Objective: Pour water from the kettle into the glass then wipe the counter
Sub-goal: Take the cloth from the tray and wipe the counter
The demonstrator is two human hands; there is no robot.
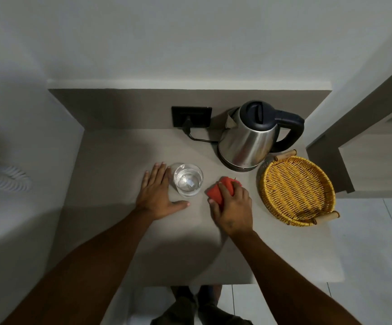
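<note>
A steel kettle (249, 137) with a black lid and handle stands upright on its base at the back of the grey counter (124, 231). A clear glass (188, 179) with water in it stands in the middle. My left hand (158, 193) lies flat on the counter, fingers apart, just left of the glass and touching or almost touching it. My right hand (233, 209) presses a bunched red cloth (222, 188) onto the counter, right of the glass and in front of the kettle.
A yellow wicker basket (267, 191) with wooden handles sits at the right edge. A black wall socket (191, 116) with the kettle's plug and cord is behind the glass. Walls close the left and back; the counter's front edge is near my feet.
</note>
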